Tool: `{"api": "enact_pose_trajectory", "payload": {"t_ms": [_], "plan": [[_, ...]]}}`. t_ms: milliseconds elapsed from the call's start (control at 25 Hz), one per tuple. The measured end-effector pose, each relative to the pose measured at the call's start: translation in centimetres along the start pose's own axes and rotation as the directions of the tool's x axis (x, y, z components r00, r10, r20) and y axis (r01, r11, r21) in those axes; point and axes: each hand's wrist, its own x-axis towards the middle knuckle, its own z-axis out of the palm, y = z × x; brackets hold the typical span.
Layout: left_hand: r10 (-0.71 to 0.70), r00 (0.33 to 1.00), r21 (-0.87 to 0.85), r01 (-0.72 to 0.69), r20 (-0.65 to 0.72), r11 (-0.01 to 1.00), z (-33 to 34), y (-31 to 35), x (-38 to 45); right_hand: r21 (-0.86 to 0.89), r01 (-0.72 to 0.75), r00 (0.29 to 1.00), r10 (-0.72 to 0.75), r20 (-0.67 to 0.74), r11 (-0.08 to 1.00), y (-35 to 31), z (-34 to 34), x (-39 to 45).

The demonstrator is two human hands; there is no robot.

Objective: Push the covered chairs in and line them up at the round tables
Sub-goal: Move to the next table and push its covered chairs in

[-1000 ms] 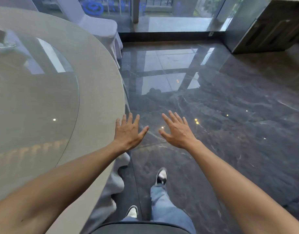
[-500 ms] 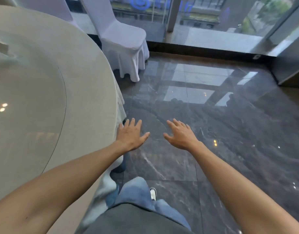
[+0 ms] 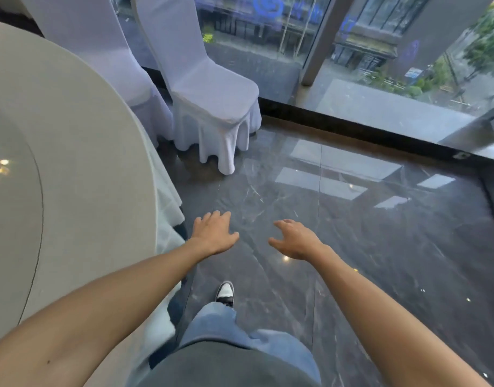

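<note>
A chair in a white cover stands ahead on the dark floor, its seat turned to the right, away from the round table with the pale cloth on the left. A second covered chair stands behind it, closer to the table. My left hand and my right hand are stretched out in front of me over the floor, fingers loosely bent, holding nothing. Both hands are well short of the nearer chair.
A glass turntable lies on the table top. A glass wall with a dark sill runs across the back, close behind the chairs. Glossy marble floor stretches to the right. My foot is mid-step.
I have walked forward along the table edge. The covered chair has come much nearer and a second chair has come into view. My fingers have relaxed from spread to loosely bent.
</note>
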Motion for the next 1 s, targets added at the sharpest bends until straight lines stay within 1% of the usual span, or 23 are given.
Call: {"api": "enact_pose_trajectory", "payload": {"t_ms": [160,280,320,400,480,600,720,840,920,1000], "plan": [[-0.023,0.999,-0.011,0.023,-0.045,1.0,-6.5,0.4,8.9,0.0,0.056,0.998,-0.056,-0.011,0.998,1.5,-8.1,8.9],[-0.071,0.996,-0.043,0.069,-0.056,0.997,-10.5,0.8,16.7,-0.013,0.093,0.996,-0.093,-0.008,0.996,3.0,-13.9,16.6],[-0.089,0.994,-0.048,0.086,-0.063,0.995,-12.0,1.1,20.3,-0.031,0.116,0.993,-0.116,0.004,0.993,3.9,-16.2,20.1],[-0.105,0.992,-0.054,0.101,-0.069,0.993,-13.9,1.4,24.7,-0.051,0.147,0.989,-0.145,0.032,0.988,4.8,-18.9,24.2],[-0.157,0.983,-0.096,0.147,-0.1,0.984,-16.4,2.4,30.5,-0.075,0.182,0.982,-0.178,0.057,0.98,6.4,-23.2,29.9],[-0.224,0.971,-0.145,0.211,-0.087,0.967,-20.0,3.2,36.8,-0.117,0.231,0.971,-0.221,0.092,0.966,7.2,-29.7,37.3],[-0.279,0.956,-0.22,0.254,-0.094,0.942,-23.7,2.5,41.8,-0.152,0.292,0.955,-0.28,0.097,0.944,6.3,-35.7,43.1],[-0.341,0.932,-0.237,0.306,-0.123,0.922,-26.5,0.8,46.7,-0.182,0.376,0.925,-0.359,0.121,0.908,4.6,-39.7,49.1],[-0.385,0.909,-0.274,0.334,-0.161,0.902,-28.7,-1.2,50.8,-0.181,0.424,0.904,-0.405,0.132,0.887,2.5,-42.4,54.5],[-0.411,0.899,-0.294,0.356,-0.151,0.887,-30.5,-3.3,54.5,-0.21,0.457,0.889,-0.432,0.153,0.864,0.2,-45.0,59.1]]}}
